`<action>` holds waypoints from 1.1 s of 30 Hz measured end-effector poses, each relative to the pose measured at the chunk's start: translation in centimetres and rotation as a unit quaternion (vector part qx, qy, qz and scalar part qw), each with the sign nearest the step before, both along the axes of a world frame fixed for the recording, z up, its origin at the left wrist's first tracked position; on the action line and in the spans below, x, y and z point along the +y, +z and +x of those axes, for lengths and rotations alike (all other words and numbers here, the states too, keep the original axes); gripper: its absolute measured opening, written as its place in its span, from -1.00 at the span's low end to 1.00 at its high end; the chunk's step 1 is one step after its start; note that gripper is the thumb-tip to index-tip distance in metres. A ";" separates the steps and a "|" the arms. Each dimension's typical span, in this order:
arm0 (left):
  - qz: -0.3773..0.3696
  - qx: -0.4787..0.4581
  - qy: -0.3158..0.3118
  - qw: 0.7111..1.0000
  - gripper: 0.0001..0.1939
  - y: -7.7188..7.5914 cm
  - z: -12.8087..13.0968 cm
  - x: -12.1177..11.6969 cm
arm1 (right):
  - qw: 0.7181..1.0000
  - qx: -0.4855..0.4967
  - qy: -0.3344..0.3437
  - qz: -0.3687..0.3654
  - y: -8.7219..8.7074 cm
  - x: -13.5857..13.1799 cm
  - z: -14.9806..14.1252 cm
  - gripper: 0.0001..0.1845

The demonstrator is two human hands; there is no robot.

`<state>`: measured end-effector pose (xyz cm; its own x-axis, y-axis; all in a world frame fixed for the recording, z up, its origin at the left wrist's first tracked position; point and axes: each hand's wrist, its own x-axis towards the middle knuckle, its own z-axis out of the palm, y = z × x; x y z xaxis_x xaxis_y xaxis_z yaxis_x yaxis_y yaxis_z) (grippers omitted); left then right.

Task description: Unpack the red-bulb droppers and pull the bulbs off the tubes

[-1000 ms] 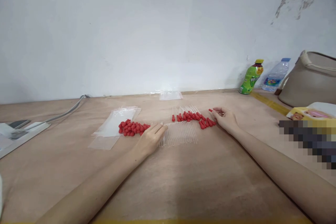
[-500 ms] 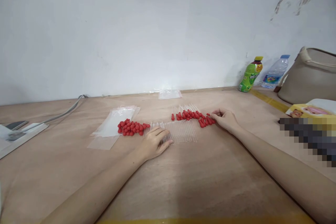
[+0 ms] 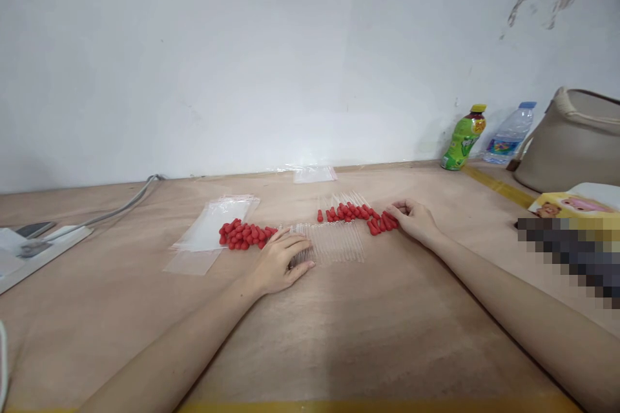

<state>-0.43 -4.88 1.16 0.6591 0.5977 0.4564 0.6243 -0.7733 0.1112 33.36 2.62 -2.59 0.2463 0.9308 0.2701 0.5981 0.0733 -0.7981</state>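
My left hand (image 3: 283,261) rests over a row of thin clear glass tubes (image 3: 339,243), fingers stretched out and spread across their left end. Beside its fingertips lies a heap of red rubber dropper bulbs (image 3: 242,234), partly on clear plastic bags. My right hand (image 3: 411,218) is at the right end of a second line of red bulbs (image 3: 356,211), thumb and forefinger pinched on a red bulb (image 3: 388,216). Thin clear tubes (image 3: 356,197) stick out behind that line. The fingers partly hide what they touch.
Clear zip bags (image 3: 206,226) lie at the left, another bag (image 3: 314,174) by the wall. A green bottle (image 3: 462,139), a water bottle (image 3: 508,135) and a beige bag (image 3: 571,139) stand at the back right. A grey cable (image 3: 130,203) runs along the left.
My right fingertips have lowered a red bulb slightly among the others at the line's right end. My left hand has shifted a little to the left over the tubes.
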 end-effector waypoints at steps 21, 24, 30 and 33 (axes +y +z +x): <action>0.122 -0.088 0.039 0.988 -0.78 -0.3 0.2 0.2 | 0.987 -0.142 0.068 0.035 4.6 0.4 -5.0 -0.74; 0.125 -0.087 0.040 0.988 -0.78 -0.3 0.2 0.1 | 0.975 -0.205 0.068 0.053 4.9 -0.1 -6.9 -0.72; 0.119 -0.075 0.040 0.989 -0.78 -0.1 0.5 0.0 | 0.977 -0.206 0.038 0.049 4.8 -0.4 -8.2 -0.77; 0.121 -0.075 0.040 0.989 -0.78 -0.1 0.5 -0.1 | 0.983 -0.175 0.013 0.051 5.1 -0.2 -8.2 -0.74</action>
<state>0.04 -4.93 1.01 0.5281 0.5064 0.6817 0.6746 -0.7378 0.0256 25.12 2.46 2.47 0.0972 0.8994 0.4262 0.8318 0.1617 -0.5310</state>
